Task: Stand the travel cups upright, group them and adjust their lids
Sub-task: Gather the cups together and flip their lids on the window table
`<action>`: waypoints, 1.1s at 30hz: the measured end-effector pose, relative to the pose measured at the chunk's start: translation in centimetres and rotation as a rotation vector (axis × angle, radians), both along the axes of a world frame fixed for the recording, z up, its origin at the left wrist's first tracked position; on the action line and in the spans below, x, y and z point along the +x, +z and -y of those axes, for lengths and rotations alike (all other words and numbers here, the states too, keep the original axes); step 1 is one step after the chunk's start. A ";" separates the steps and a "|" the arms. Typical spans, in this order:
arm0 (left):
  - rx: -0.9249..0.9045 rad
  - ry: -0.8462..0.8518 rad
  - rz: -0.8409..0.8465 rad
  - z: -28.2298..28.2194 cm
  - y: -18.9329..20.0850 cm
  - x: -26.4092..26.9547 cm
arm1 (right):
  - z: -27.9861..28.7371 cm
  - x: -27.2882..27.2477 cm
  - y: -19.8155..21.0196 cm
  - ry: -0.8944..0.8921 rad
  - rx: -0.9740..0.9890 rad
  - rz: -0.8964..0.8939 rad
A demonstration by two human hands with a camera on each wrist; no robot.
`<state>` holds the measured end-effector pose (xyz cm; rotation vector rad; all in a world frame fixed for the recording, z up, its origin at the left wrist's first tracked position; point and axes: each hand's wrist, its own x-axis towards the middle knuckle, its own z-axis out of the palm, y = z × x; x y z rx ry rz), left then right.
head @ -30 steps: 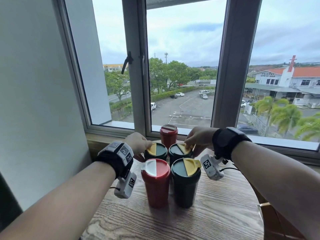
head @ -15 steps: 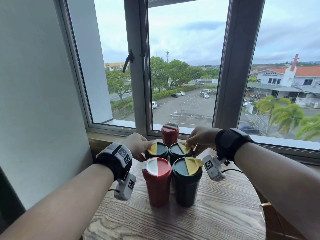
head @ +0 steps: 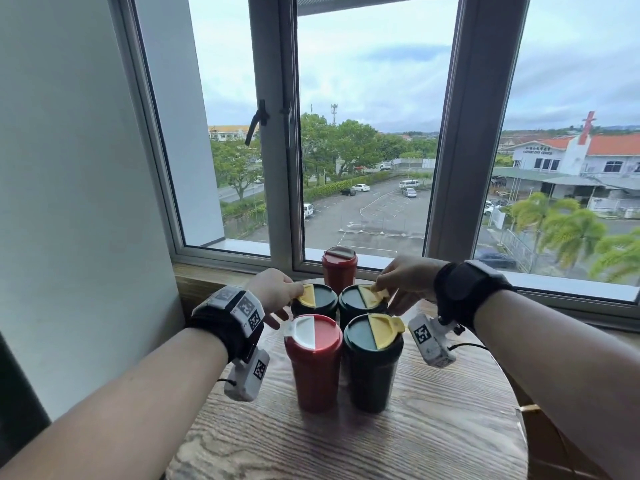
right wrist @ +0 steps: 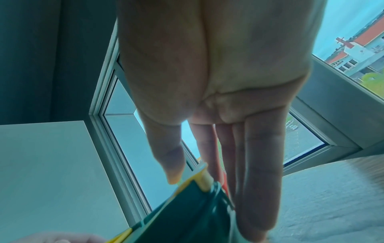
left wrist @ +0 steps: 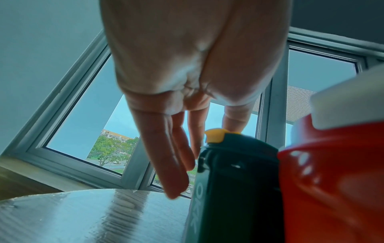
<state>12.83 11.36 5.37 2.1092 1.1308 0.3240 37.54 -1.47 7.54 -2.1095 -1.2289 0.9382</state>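
Five travel cups stand upright in a tight group on the round wooden table. In front are a red cup with a white flap and a dark green cup with a yellow flap. Behind them stand two more dark green cups, and a second red cup is by the window. My left hand has its thumb on the back-left cup's yellow flap, fingers straight down its side. My right hand rests its thumb on the back-right cup's yellow flap, fingers straight.
A wooden sill and a closed window frame run right behind the cups. A white wall stands close on the left. Bare tabletop lies in front of and to the right of the cups.
Both hands and all cups keep their places; only the head view has shifted slightly.
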 end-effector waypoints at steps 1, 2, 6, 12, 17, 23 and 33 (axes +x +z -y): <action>0.028 -0.006 -0.011 0.0 0.1 -0.1 | 0.1 0.0 0.2 0.005 0.008 0.013; 0.065 -0.013 -0.023 0.0 0.1 -0.2 | 0.2 0.1 0.5 0.009 0.025 0.031; 0.249 -0.053 -0.029 -0.2 0.0 -0.8 | 0.9 0.6 1.8 0.019 0.064 0.284; 0.382 -0.102 -0.034 0.0 -0.7 -1.3 | 0.0 2.0 3.1 0.059 0.033 0.807; 0.376 -0.056 -0.001 0.0 -1.2 -1.4 | -4.9 4.2 2.6 0.147 0.031 0.866; 0.302 -0.005 0.062 0.3 -1.6 -1.2 | -11.5 5.7 2.1 0.247 0.069 0.845; 0.255 0.026 0.073 0.4 -1.6 -1.1 | -16.8 5.6 0.2 0.314 0.154 0.442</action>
